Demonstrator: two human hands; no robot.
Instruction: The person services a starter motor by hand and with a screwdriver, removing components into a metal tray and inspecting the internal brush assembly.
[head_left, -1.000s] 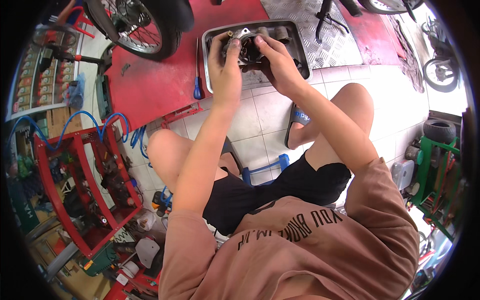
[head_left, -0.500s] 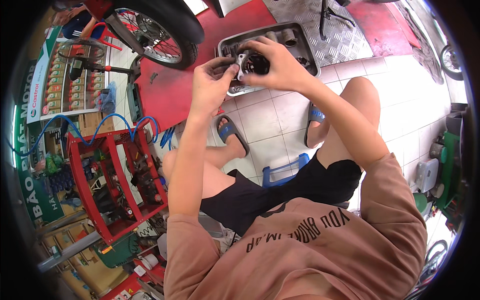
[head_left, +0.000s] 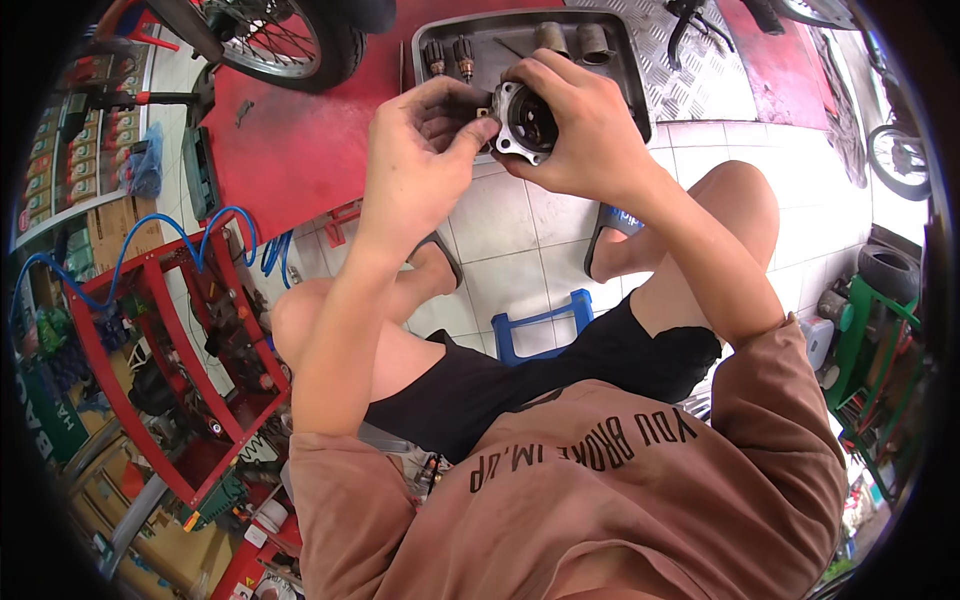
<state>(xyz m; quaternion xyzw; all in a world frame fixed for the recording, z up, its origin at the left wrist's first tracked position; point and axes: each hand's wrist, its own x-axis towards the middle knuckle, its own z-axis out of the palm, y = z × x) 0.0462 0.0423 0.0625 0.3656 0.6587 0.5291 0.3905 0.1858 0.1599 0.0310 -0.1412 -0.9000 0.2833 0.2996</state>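
Note:
A round metal housing (head_left: 517, 137) with a bright, holed flange and a dark open middle is held up over the near part of a steel tray (head_left: 420, 50). My right hand (head_left: 598, 135) wraps round its right side, fingers over the top. My left hand (head_left: 415, 165) is at its left side, thumb and curled fingertips pinched by a small brassy fitting (head_left: 483, 113). In the tray lie two dark shafted parts (head_left: 463, 58), a thin rod (head_left: 512, 46) and two dull metal cylinders (head_left: 595, 43).
A motorcycle wheel (head_left: 280, 40) stands on the red platform (head_left: 285, 140), beside a ridged metal plate (head_left: 675, 95). A red tool rack (head_left: 130, 390) with a blue coiled hose (head_left: 165, 225) is at left, a blue plastic stool (head_left: 540, 330) between my legs, a green rack (head_left: 855, 360) at right.
The housing has come down and right from its earlier place and is turned with the flange showing. My left thumb has moved from its rim to its left side. More tray parts show.

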